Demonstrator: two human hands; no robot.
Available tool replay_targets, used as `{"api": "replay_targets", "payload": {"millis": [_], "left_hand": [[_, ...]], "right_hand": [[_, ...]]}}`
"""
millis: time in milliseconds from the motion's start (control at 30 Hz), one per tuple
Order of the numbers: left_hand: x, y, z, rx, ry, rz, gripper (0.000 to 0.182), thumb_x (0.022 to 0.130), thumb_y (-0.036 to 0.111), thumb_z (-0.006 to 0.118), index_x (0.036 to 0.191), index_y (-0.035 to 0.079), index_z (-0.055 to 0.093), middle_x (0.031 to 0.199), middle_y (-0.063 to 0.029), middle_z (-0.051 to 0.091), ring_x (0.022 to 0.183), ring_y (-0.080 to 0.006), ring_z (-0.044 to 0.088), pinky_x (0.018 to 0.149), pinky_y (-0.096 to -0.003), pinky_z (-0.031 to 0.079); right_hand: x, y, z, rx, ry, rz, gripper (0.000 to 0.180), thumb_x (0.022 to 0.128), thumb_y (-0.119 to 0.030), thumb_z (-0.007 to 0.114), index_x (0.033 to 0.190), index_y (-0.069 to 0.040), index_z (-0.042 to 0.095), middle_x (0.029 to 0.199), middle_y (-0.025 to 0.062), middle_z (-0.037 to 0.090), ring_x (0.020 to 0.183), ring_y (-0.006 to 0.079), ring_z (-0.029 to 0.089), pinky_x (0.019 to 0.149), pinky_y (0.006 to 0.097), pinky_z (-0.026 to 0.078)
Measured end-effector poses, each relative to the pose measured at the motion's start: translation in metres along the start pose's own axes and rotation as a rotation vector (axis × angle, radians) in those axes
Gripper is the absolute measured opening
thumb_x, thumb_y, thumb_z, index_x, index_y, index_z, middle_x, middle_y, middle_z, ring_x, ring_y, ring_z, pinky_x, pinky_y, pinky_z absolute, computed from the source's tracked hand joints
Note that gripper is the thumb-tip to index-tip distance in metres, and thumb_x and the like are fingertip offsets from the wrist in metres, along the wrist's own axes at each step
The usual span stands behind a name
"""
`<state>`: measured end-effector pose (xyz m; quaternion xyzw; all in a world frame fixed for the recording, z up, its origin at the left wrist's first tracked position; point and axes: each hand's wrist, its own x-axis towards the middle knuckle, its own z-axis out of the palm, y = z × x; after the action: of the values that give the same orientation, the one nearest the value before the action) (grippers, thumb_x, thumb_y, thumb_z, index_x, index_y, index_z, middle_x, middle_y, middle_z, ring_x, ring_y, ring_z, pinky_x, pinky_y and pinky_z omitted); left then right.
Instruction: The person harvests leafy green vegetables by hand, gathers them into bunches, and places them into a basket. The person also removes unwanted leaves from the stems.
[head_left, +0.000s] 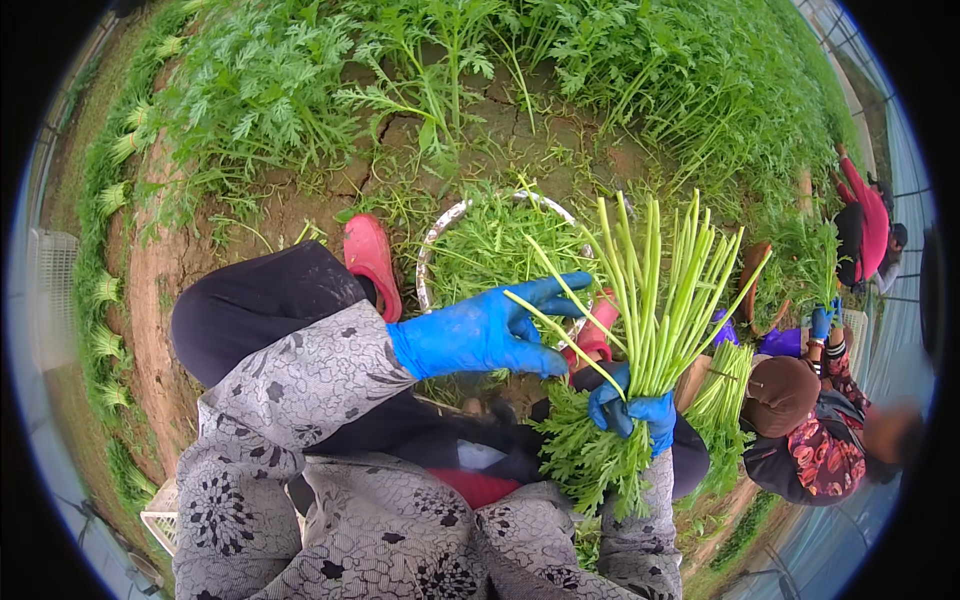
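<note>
My right hand (634, 412), in a blue glove, is closed around a bunch of chrysanthemum greens (660, 300). The cut stems fan upward from the fist, and the lobed leaves hang below it. My left hand (487, 322), gloved in blue too, reaches in from the left with fingers apart. Its fingertips are close to a couple of stems that splay out from the bunch; whether they touch is hard to tell. Beneath the left hand, a round white-rimmed tub (442, 225) holds loose cut leaves (495, 240).
Pink clogs (371, 259) flank the tub. Uncut greens (262, 82) grow ahead. Tied bunches (109, 285) line the left side; another bunch (720, 382) lies at right. One co-worker (810, 427) holds greens nearby; another person (862, 217) crouches farther off. A white crate (161, 514) stands lower left.
</note>
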<state>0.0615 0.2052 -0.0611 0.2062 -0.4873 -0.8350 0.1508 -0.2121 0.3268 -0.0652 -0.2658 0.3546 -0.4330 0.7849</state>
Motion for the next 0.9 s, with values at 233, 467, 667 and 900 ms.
{"api": "replay_targets", "payload": {"millis": [233, 467, 667, 900], "left_hand": [[0.015, -0.024, -0.039, 0.817, 0.364, 0.312, 0.024, 0.09, 0.026, 0.064, 0.099, 0.004, 0.069, 0.088, -0.0154, 0.068, 0.077, -0.0293, 0.068, 0.069, -0.0373, 0.053], [0.019, -0.044, -0.103, 1.45, 0.377, -0.269, 0.039, 0.08, 0.018, 0.068, 0.118, 0.012, 0.064, 0.104, -0.019, 0.067, 0.084, -0.0368, 0.067, 0.073, -0.0441, 0.054], [0.038, -0.011, -0.042, 0.955, 0.322, 0.565, 0.091, 0.077, 0.008, 0.064, 0.154, 0.022, 0.018, 0.154, -0.0171, 0.029, 0.112, -0.0358, 0.059, 0.086, -0.0451, 0.053], [0.07, 0.02, -0.016, 0.984, 0.25, 0.873, 0.027, 0.077, 0.019, 0.064, 0.102, 0.009, 0.063, 0.096, -0.0129, 0.064, 0.083, -0.0354, 0.064, 0.066, -0.0444, 0.052]], "right_hand": [[-0.006, 0.0, -0.001, -0.001, -0.083, 0.014, 0.044, 0.076, -0.021, 0.071, 0.102, 0.014, 0.065, 0.052, 0.0116, 0.056, 0.047, 0.0219, 0.052, 0.056, 0.0375, 0.046], [0.007, -0.022, 0.018, 0.144, -0.632, -0.084, 0.042, 0.083, -0.014, 0.064, 0.114, 0.015, 0.059, 0.067, 0.0139, 0.064, 0.057, 0.0242, 0.059, 0.062, 0.04, 0.05], [0.026, -0.033, 0.024, 0.112, -0.798, -0.113, 0.042, 0.086, -0.011, 0.059, 0.118, 0.016, 0.055, 0.074, 0.0155, 0.067, 0.055, 0.0254, 0.059, 0.061, 0.0424, 0.051], [0.023, -0.024, 0.02, 0.103, -0.777, -0.068, 0.043, 0.085, -0.012, 0.061, 0.12, 0.013, 0.057, 0.07, 0.013, 0.066, 0.059, 0.0235, 0.059, 0.065, 0.0409, 0.051]]}}
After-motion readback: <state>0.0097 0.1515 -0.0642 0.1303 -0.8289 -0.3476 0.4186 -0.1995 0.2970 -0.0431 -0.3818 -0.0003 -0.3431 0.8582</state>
